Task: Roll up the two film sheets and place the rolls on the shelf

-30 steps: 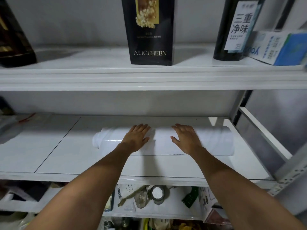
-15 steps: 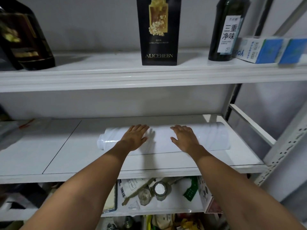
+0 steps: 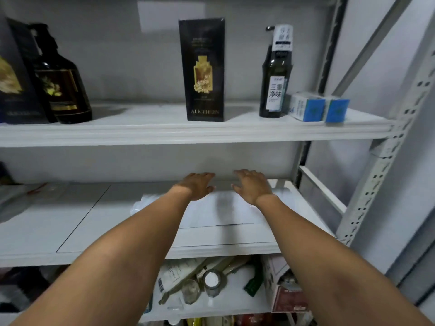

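Observation:
A white film roll [image 3: 221,208] lies lengthwise on the middle shelf [image 3: 58,222], its left end crumpled near the shelf's centre and its right end close to the right upright. My left hand [image 3: 196,185] and my right hand [image 3: 253,185] lie side by side over the roll's far side, fingers spread and fairly straight, pointing toward the back wall. Both forearms cross the roll and hide parts of it. I cannot tell whether the fingertips touch the film. Only one roll is visible.
The top shelf carries a dark bottle [image 3: 62,88], a tall black box [image 3: 203,69], a green bottle [image 3: 275,78] and two blue-and-white boxes [image 3: 317,107]. Clutter fills the lower shelf [image 3: 211,285]. A perforated metal upright [image 3: 381,156] stands at right.
The view has tilted up and pulled back. Both hands slid farther toward the back of the shelf, onto the far side of the roll, and moved closer together.

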